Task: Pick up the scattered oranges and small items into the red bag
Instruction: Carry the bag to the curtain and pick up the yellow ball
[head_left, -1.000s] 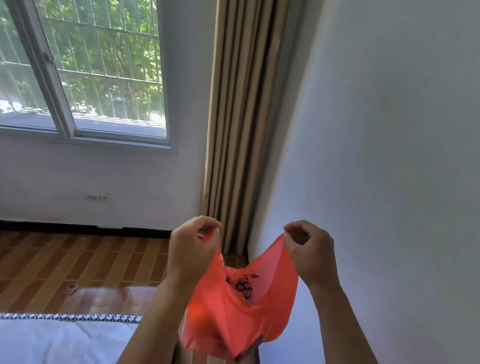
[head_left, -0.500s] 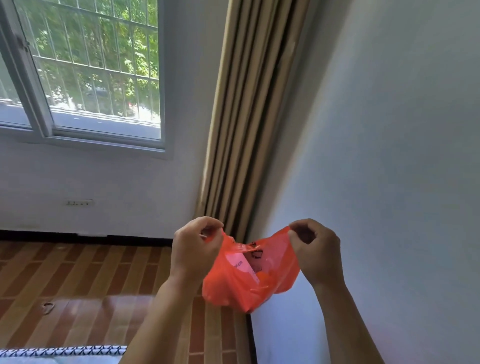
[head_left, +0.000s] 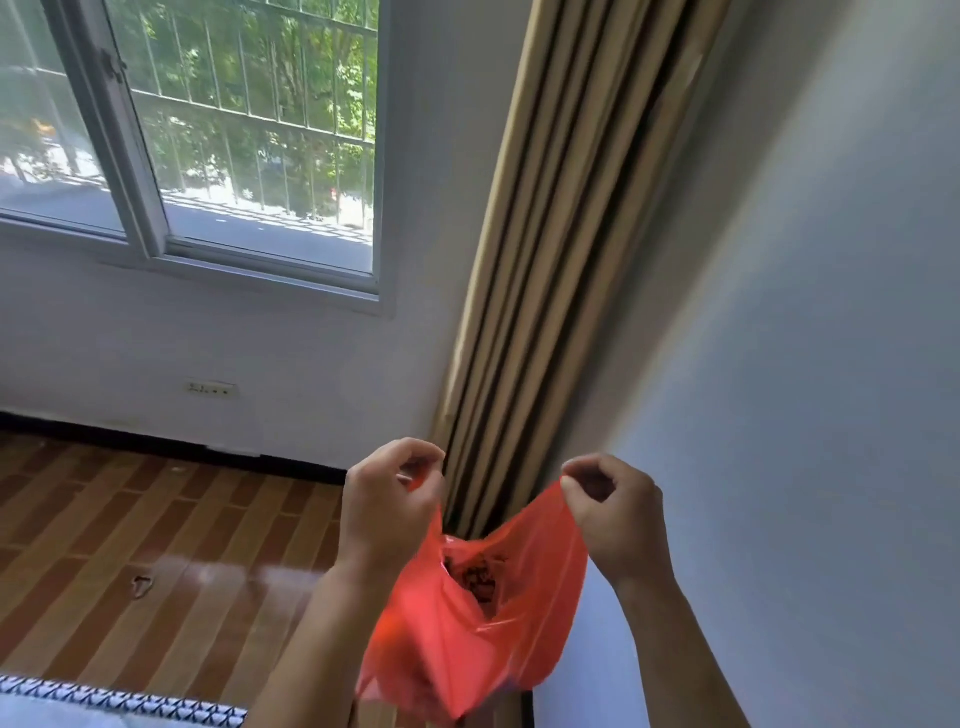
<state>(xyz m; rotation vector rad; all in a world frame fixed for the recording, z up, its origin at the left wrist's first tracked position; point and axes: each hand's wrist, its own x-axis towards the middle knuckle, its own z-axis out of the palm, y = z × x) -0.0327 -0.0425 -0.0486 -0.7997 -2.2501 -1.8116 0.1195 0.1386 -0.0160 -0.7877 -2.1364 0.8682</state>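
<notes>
A thin red plastic bag (head_left: 467, 629) hangs in the air between my two hands, in front of the room corner. My left hand (head_left: 389, 512) pinches its left top edge with curled fingers. My right hand (head_left: 615, 512) pinches the right top edge the same way. The bag's mouth is pulled apart between them, and a dark print shows on its inner side. The bag sags and bulges at the bottom; what lies inside is hidden. No loose oranges or small items show in view.
A beige curtain (head_left: 561, 260) hangs in the corner behind the bag, beside a white wall (head_left: 805, 364). A barred window (head_left: 234, 130) is at upper left. Wooden floor (head_left: 156, 571) holds a small scrap (head_left: 140, 584). A patterned white edge (head_left: 119, 704) runs along the bottom left.
The bag has dropped from a bunched, raised shape to hang long and open between my hands. Both hands keep their pinch, and the view has shifted slightly.
</notes>
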